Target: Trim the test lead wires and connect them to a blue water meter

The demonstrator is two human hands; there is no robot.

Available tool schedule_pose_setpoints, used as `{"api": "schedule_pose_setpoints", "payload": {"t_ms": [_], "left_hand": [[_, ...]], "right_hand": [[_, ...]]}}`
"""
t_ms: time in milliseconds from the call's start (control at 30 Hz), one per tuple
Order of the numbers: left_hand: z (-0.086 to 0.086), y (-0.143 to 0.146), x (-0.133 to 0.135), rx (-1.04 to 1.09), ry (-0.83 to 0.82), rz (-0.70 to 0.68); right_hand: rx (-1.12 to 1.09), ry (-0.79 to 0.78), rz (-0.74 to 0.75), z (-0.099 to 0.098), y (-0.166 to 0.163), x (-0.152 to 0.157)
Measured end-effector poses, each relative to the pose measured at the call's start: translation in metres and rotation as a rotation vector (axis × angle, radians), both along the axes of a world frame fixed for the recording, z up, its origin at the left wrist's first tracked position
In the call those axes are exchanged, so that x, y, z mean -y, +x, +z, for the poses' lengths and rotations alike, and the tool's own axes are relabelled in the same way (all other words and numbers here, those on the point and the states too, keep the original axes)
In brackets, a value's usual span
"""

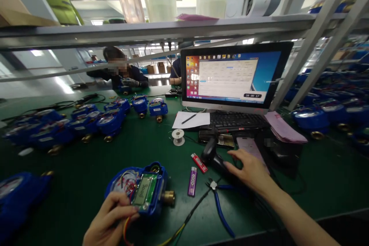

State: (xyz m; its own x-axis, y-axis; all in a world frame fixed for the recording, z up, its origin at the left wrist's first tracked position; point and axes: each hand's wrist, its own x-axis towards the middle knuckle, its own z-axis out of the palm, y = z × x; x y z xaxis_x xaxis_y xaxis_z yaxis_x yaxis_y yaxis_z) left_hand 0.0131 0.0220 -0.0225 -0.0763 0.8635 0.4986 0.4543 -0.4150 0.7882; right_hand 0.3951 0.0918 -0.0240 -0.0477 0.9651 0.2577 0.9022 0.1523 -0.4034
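Bare hands (111, 217) above a green tabletop (144, 142), pale shelf (161, 29) farther back.

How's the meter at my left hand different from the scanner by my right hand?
The meter is blue with a brass fitting; the scanner is black. The meter shows a display and loose wires; the visible part of the scanner shows neither. Your left hand is at the meter's display edge; your right hand is at the scanner's handle, grip unclear. Both have a hand close by.
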Motion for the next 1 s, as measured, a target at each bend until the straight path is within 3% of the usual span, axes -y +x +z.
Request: {"api": "schedule_pose_setpoints", "payload": {"t_ms": [100,200,267,333,467,533,733,1000], "left_hand": [[0.002,-0.003,-0.002,-0.049,0.03,-0.05],[0.003,-0.004,-0.002,-0.081,0.08,-0.101],[0.003,-0.005,-0.002,-0.083,0.093,-0.12],[0.003,-0.005,-0.001,-0.068,0.079,-0.109],[0.004,-0.003,-0.001,-0.059,0.052,-0.085],[0.005,-0.001,-0.001,-0.06,0.056,-0.077],[0.007,0.003,-0.002,-0.058,0.082,-0.078],[0.008,0.001,-0.002,-0.081,0.073,-0.091]], "right_hand": [[0.125,-0.203,-0.031,-0.007,-0.038,-0.004],[0.11,-0.262,-0.052,-0.01,-0.05,-0.013],[0.075,-0.273,-0.02,-0.002,-0.054,-0.011],[-0.017,-0.302,0.121,0.011,-0.059,0.001],[-0.251,-0.414,0.545,0.032,-0.074,0.038],[-0.286,-0.423,0.614,0.033,-0.081,0.051],[-0.336,-0.434,0.724,0.03,-0.091,0.054],[-0.322,-0.387,0.716,0.027,-0.091,0.053]]}}
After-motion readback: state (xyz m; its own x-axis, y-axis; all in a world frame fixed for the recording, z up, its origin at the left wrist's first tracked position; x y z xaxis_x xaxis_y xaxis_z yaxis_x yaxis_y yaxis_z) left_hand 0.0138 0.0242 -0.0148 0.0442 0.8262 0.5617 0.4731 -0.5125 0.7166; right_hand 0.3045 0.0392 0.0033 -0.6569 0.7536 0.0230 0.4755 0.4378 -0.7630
